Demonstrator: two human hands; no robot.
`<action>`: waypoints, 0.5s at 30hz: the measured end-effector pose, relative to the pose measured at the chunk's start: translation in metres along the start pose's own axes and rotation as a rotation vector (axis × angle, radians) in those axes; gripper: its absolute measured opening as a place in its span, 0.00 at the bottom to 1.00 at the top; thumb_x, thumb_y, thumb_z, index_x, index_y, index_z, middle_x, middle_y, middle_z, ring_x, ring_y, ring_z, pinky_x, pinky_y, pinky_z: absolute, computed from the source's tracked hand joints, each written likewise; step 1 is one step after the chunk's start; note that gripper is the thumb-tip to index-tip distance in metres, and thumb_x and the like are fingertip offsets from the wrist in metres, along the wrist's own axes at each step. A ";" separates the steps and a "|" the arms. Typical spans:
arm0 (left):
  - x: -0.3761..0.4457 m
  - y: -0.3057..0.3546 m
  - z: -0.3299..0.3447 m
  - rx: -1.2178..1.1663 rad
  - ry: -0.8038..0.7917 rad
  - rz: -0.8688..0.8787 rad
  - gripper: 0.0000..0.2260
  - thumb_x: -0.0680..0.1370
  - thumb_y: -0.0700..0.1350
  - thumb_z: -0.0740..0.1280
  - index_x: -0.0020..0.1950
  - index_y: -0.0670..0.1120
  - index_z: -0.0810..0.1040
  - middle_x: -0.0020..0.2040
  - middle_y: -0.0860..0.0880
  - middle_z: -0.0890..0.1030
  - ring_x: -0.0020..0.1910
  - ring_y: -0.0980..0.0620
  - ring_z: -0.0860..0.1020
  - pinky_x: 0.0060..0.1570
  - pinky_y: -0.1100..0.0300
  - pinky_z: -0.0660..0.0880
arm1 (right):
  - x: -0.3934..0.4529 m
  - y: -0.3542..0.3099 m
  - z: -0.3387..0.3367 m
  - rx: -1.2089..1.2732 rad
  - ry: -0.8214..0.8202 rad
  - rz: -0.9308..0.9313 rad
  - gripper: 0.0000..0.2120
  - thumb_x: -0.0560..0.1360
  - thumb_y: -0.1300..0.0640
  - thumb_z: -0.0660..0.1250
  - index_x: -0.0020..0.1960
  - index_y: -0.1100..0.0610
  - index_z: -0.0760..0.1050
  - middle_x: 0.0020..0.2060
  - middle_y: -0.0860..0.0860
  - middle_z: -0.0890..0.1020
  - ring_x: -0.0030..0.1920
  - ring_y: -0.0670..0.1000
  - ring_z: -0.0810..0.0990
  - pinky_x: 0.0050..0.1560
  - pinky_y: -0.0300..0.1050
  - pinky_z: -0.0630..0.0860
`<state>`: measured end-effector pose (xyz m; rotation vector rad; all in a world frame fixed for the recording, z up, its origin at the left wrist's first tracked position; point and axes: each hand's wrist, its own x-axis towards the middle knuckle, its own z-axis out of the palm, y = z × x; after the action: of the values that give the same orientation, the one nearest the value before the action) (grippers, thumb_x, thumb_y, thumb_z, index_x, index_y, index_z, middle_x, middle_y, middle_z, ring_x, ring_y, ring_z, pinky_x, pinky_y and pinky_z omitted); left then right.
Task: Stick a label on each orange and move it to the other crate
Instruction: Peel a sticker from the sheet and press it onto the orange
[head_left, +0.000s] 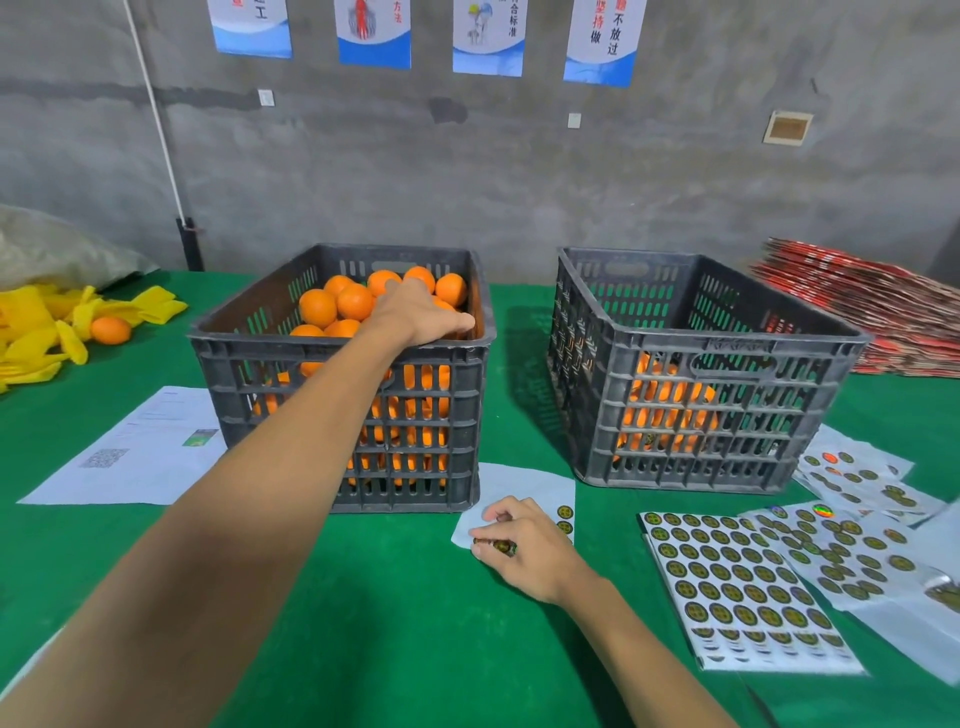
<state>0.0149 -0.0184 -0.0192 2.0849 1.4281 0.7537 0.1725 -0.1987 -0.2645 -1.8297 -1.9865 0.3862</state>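
Here the left hand reaches over the near rim of the left crate, palm down on the heaped oranges; its fingers dip out of sight among the fruit, so whether they grip one cannot be told. That crate is piled almost to the top, with orange showing through the slots in its front wall. The right crate stands beside it, apart, and holds only a low layer of oranges glimpsed through its front slats. In front of the gap between the crates lies a nearly used-up backing sheet with a couple of round labels left at its right edge; the right hand rests on it, fingers curled, pinching a label that stands edge-on at the fingertips. To the right, a full sheet of labels lies flat on the green table, and more sheets overlap one another near the right crate's front corner. Left of the full crate lies a printed paper with a square code on it. At the far left sits a heap of yellow foam sleeves with one loose orange among them, and at the far right a stack of red flattened cartons. Posters hang on the grey wall behind.
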 end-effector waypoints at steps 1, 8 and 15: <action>-0.001 0.001 0.000 0.000 -0.002 0.005 0.35 0.59 0.59 0.72 0.56 0.33 0.79 0.63 0.30 0.77 0.55 0.30 0.80 0.42 0.44 0.76 | -0.001 -0.001 -0.001 -0.013 -0.009 -0.004 0.18 0.81 0.40 0.63 0.66 0.43 0.80 0.63 0.41 0.74 0.62 0.46 0.68 0.65 0.50 0.68; -0.006 0.003 0.000 0.014 0.026 0.020 0.22 0.58 0.59 0.71 0.35 0.43 0.70 0.64 0.31 0.77 0.62 0.31 0.77 0.52 0.37 0.79 | 0.002 -0.005 -0.003 0.114 -0.021 0.034 0.13 0.79 0.43 0.69 0.61 0.44 0.83 0.57 0.40 0.75 0.61 0.45 0.70 0.68 0.50 0.67; -0.005 0.002 -0.001 -0.002 0.004 -0.014 0.40 0.58 0.60 0.71 0.59 0.33 0.79 0.66 0.31 0.76 0.65 0.30 0.76 0.58 0.35 0.77 | 0.007 -0.005 -0.007 0.256 -0.057 0.071 0.09 0.79 0.52 0.72 0.58 0.50 0.85 0.55 0.42 0.76 0.62 0.46 0.72 0.70 0.48 0.68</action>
<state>0.0140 -0.0236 -0.0176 2.0708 1.4423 0.7536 0.1712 -0.1928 -0.2556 -1.7464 -1.8163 0.6878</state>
